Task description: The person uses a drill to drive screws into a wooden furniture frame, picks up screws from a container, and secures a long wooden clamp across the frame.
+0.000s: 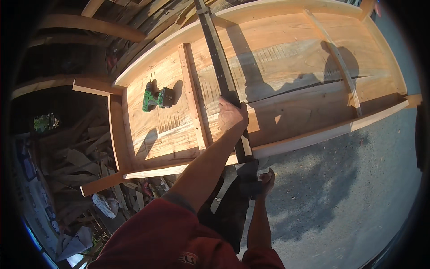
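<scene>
A long dark bar clamp (217, 58) lies across a shallow wooden frame (304, 138) that has a plank panel inside it. My left hand (233, 115) is closed round the clamp's bar, over the panel. At the near rail, the clamp's dark end piece (247, 175) sticks out past the wood toward me. My right hand (267, 180) has its fingers curled at that end, by the clamp's handle; part of the grip is hidden. Left of the bar, a green cordless drill (154, 97) with a bit fitted rests on the panel.
Two cross battens (191, 94) (336, 56) span the panel, one each side of the clamp. Short wooden ends (101, 184) jut out at the frame's corners. Scrap wood (83, 161) is heaped at the left, with more planks behind. Grey concrete floor (309, 201) lies at the right.
</scene>
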A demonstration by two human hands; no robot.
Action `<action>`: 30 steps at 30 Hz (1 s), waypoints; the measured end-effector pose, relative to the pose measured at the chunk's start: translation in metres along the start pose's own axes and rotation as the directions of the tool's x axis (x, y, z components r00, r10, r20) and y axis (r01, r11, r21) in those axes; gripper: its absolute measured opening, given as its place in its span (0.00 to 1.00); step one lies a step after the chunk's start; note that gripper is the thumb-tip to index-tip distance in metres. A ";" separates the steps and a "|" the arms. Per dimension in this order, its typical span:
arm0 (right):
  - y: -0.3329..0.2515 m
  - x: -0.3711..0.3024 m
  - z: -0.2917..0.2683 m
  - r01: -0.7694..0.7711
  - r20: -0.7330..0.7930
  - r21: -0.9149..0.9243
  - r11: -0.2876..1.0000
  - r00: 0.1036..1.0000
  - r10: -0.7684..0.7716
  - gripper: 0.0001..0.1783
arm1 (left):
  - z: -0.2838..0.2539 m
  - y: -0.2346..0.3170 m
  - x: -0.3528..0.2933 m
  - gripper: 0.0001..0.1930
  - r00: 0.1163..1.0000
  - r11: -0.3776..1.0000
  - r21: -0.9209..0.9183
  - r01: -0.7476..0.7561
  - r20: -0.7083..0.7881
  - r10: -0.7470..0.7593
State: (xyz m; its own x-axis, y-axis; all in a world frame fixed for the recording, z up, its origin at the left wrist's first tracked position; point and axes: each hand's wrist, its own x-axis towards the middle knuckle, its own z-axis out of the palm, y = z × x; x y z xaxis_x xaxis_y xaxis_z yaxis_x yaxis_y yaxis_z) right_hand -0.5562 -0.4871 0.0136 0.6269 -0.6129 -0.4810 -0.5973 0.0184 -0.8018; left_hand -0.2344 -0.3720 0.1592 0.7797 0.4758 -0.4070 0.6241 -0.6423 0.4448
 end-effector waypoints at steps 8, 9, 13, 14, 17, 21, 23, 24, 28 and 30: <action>-0.151 -0.022 -0.081 0.137 0.259 0.032 0.990 0.956 -0.141 0.37 | 0.008 -0.011 0.001 0.36 0.998 0.998 -0.057 -0.031 0.052 0.034; -0.154 -0.022 -0.073 0.170 0.362 0.006 0.985 0.918 -0.160 0.39 | 0.017 -0.050 0.029 0.32 0.982 0.982 0.021 -0.189 0.021 0.188; -0.166 -0.065 -0.039 -0.344 0.228 0.498 0.796 0.938 0.263 0.45 | 0.008 -0.136 0.158 0.33 0.350 0.380 0.580 -0.721 -0.170 0.921; -0.147 -0.082 -0.037 -0.150 0.061 0.429 0.891 0.989 0.137 0.44 | 0.001 -0.132 0.179 0.29 0.317 0.361 0.501 -0.787 -0.174 0.932; -0.156 -0.072 -0.050 -0.506 0.095 0.792 0.342 0.655 0.749 0.39 | 0.021 -0.008 0.125 0.17 0.918 0.732 -0.644 0.221 0.391 0.067; -0.122 -0.078 -0.008 -0.702 0.465 0.658 0.274 0.664 0.586 0.14 | -0.011 0.003 0.127 0.16 0.938 0.788 -0.576 0.216 0.347 -0.004; -0.122 -0.083 0.012 -0.585 0.300 0.704 0.402 0.758 0.579 0.15 | -0.015 -0.023 0.151 0.15 0.840 0.711 -0.626 -0.319 0.160 0.518; -0.122 -0.084 0.015 -0.570 0.296 0.715 0.405 0.771 0.563 0.15 | -0.021 -0.014 0.147 0.15 0.882 0.747 -0.627 -0.220 0.200 0.427; -0.170 -0.094 -0.001 -0.534 0.209 0.688 0.491 0.794 0.571 0.14 | -0.055 0.021 0.125 0.14 0.941 0.794 -0.597 0.114 0.320 0.106; -0.181 -0.115 -0.011 -0.542 0.198 0.670 0.506 0.789 0.582 0.14 | -0.072 0.041 0.121 0.16 0.912 0.835 -0.496 0.239 0.409 -0.018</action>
State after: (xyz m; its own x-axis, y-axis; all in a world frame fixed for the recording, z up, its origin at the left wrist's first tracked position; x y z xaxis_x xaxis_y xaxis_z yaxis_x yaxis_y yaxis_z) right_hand -0.5260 -0.4289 0.2179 0.2459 -0.3159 -0.9164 -0.3069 0.8714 -0.3828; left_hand -0.1108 -0.2975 0.1857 0.6797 0.2000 -0.7056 0.7320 -0.1245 0.6698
